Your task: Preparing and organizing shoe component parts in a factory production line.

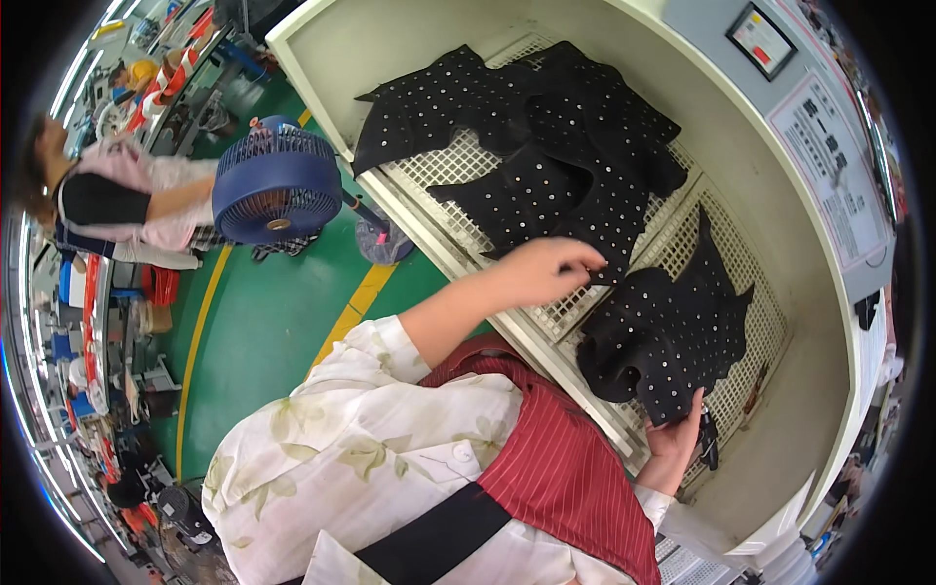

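Two groups of black sheet pieces dotted with small shiny spots lie on the grid floor of a cream booth. They look like leather or fabric. At the near right, my right hand holds the lower edge of a crumpled black piece, one finger on top. My left hand hovers between that piece and the larger black pile behind it. Its fingers are slightly curled, with a gap between them, and nothing shows in its grasp. A little blur softens the left fingertips.
High walls enclose the booth, with a framed card and a printed notice on its outer panel. A blue fan stands close to its left corner. Another person is at the far left near cluttered workbenches.
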Motion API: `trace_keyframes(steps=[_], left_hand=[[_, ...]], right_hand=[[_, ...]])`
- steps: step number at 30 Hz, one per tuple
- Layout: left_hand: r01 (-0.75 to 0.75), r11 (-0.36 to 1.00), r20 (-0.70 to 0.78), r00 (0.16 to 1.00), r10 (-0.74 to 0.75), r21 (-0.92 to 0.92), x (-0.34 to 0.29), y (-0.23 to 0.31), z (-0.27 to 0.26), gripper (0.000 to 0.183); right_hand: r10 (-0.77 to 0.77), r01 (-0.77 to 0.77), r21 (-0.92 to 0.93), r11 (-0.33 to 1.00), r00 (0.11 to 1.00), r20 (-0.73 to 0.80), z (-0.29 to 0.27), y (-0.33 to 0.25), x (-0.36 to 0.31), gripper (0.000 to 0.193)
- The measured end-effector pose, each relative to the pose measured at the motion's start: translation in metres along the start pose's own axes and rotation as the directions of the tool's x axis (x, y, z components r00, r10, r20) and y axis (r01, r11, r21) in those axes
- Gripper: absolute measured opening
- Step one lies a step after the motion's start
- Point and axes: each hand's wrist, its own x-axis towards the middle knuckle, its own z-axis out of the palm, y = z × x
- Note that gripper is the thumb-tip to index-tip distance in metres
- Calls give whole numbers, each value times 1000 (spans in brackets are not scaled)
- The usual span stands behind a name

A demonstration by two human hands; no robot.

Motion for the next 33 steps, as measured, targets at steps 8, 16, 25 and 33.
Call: trace_keyframes(steps=[8, 16, 25, 33], left_hand=[[-8, 994, -770, 631, 91, 111, -1, -52, -107, 30], [485, 849, -974, 179, 136, 207, -18, -85, -225, 54], [618, 721, -869, 493, -46, 312, 8, -65, -253, 34], [-404, 913, -736, 637, 231, -63, -33, 83, -224, 29]], right_hand=[[-300, 301, 31, 953, 953, -32, 10, -1, 0, 45], [-249, 255, 87, 963, 965, -78, 28, 9, -16, 47], [-766, 565, -676, 473, 642, 1, 37, 0, -5, 35], [-862, 759, -595, 264, 463, 208, 71, -5, -38, 29]])
